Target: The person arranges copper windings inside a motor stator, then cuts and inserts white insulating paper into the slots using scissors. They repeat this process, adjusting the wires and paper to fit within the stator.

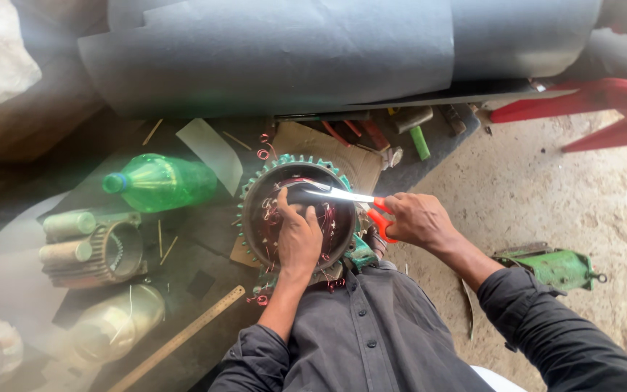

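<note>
Holding orange-handled scissors (357, 199), the right hand (419, 220) has its grip clenched on the handles, blades reaching across the mouth of a green finned motor stator (295, 214) on the floor. The left hand (299, 236) rests inside it, fingers curled on copper windings (328, 218). A green plastic bottle (157, 181) lies near, left.

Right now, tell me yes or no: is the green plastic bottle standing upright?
No, the green plastic bottle lies on its side on the floor, cap pointing left, beside the motor stator that the left hand rests in.
</note>
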